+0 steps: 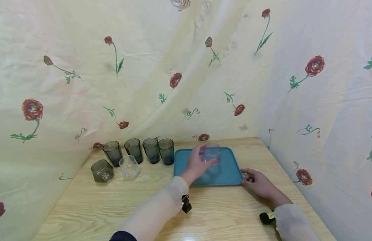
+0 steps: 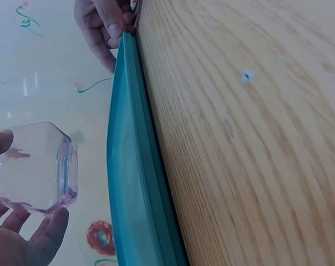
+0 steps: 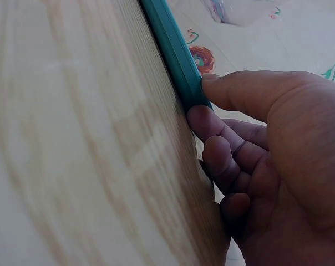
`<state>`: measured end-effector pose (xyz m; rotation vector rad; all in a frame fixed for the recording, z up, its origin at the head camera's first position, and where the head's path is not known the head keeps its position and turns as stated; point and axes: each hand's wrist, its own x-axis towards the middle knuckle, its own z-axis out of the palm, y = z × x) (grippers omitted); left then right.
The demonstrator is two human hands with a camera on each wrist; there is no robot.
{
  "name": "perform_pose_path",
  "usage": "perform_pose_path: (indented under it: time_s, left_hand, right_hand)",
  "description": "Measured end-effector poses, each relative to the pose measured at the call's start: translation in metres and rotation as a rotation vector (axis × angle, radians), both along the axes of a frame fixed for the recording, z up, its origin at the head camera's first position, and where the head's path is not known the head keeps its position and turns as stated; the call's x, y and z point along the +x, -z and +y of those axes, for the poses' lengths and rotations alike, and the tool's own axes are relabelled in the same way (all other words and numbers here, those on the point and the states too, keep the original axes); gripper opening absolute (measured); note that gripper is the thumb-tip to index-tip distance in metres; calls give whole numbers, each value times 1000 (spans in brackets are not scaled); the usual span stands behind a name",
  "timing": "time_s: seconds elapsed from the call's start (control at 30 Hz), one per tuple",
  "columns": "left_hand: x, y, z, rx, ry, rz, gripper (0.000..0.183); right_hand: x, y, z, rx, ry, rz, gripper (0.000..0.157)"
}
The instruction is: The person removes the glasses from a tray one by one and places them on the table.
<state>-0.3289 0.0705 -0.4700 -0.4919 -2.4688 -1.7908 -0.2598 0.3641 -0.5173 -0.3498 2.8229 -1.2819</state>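
Observation:
My left hand [image 1: 196,164] holds a clear, pink-tinted glass tumbler [image 1: 212,154] over the blue tray [image 1: 229,177]. Thumb and fingers lie around the sides of the tumbler [image 2: 31,163] in the left wrist view, and it appears raised above the tray's rim [image 2: 131,166]. At the tray's near right corner is my right hand [image 1: 258,184]. In the right wrist view, the thumb and index finger of this hand [image 3: 300,138] pinch the tray's edge [image 3: 176,50], the other fingers curled below.
Several tall dark glasses [image 1: 133,150] stand at the back left, the rightmost one [image 1: 166,152] close beside the tray. In front of them are a short dark tumbler [image 1: 102,171] and a short clear tumbler [image 1: 129,167] on the wooden table [image 1: 216,214]. Flowered cloth [image 1: 143,83] hangs behind.

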Motion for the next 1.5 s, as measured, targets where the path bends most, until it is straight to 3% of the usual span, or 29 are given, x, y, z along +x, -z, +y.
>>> perform_pose_path:
  time_s: [0.37, 0.9, 1.23, 1.5]
  left_hand:
    - [6, 5, -38, 51, -2, 32, 69]
    - [15, 13, -109, 39, -60, 23, 70]
    - [21, 18, -154, 82, -114, -6, 71]
    - [28, 20, -188, 39, -165, -5, 70]
  right_hand:
    - [0, 3, 2, 16, 17, -8, 56]
    - [2, 4, 3, 36, 17, 2, 56]
    - [1, 3, 1, 28, 10, 11, 55]
    - [-1, 5, 0, 30, 8, 20, 54]
